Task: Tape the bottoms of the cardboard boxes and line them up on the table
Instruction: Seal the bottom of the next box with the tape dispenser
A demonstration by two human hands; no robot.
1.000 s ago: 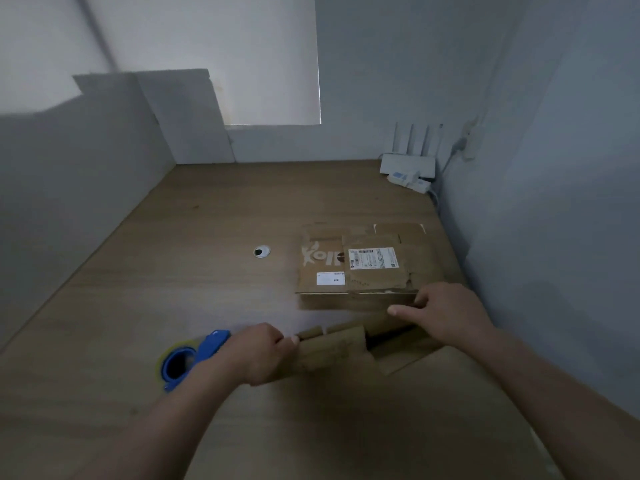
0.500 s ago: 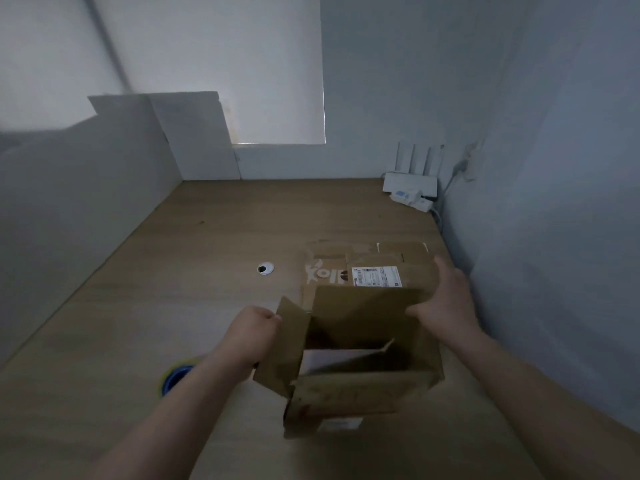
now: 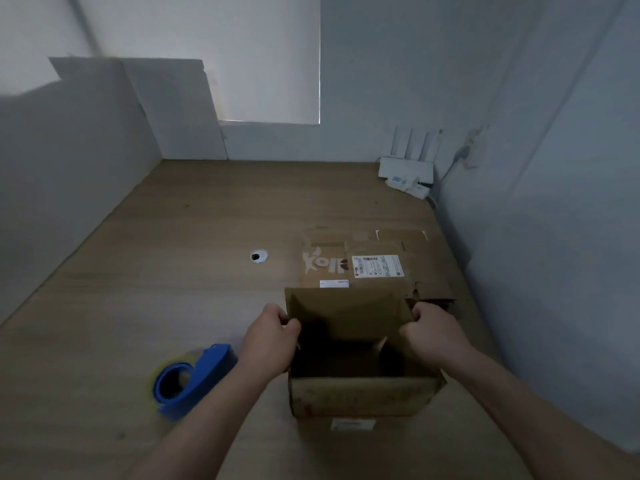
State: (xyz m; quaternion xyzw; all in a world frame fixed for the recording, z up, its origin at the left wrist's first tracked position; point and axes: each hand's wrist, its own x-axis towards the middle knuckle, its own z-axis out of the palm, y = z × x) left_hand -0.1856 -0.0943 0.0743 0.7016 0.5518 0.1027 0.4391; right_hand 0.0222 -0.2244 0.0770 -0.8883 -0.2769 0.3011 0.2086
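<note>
Gripping the cardboard box (image 3: 363, 396) by its two side walls, the left hand (image 3: 270, 337) has its fingers curled over the left edge and the right hand (image 3: 433, 334) is clamped the same way on the right edge. The box stands with its opening upward near the front right part of the wooden table (image 3: 156, 289). Its inside is dark, with inner flaps dimly showing, and whether they are taped cannot be told. A white label sits on the flap below its near wall. Directly behind it, touching or just beside its far wall, lies a stack of flattened cardboard boxes (image 3: 377, 268) bearing a shipping label and a white printed logo, filling the table space beyond the box. The grey side wall (image 3: 554, 237) runs close along the right of both. Left of the box, just beside the left forearm, a blue tape dispenser (image 3: 194, 379) with a roll of clear tape lies on the table. Farther back a round cable hole (image 3: 259, 256) is set in the tabletop, well apart from the box. In the far right corner stand a white router (image 3: 407, 168) with upright antennas and a power strip (image 3: 408, 185); white foam boards (image 3: 173, 109) lean against the back wall under a window blind (image 3: 242, 57)
</note>
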